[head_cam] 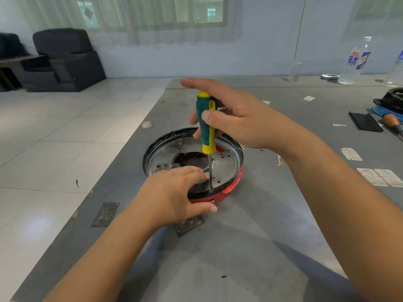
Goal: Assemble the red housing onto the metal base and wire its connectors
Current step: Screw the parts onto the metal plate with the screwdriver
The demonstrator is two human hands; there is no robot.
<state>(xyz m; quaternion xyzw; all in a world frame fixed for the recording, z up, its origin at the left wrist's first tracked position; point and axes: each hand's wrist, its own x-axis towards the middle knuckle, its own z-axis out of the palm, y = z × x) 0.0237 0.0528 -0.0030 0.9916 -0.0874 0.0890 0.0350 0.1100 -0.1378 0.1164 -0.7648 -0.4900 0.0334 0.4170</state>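
Head view: we find the metal base (226, 164) already seated in the red housing (231, 186) at the table's (239, 247) near centre, so mating looks done. Our right hand (235, 118) pinches the green-yellow screwdriver (206, 123) upright, tip near the base's front rim; our left hand (174, 192) presses flat on the assembly, fingers relaxed. Fastening appears under way (screw itself hidden); no wires visible yet. Loose gold terminals (279, 160) lie just right; a water bottle (355, 59) stands well apart.
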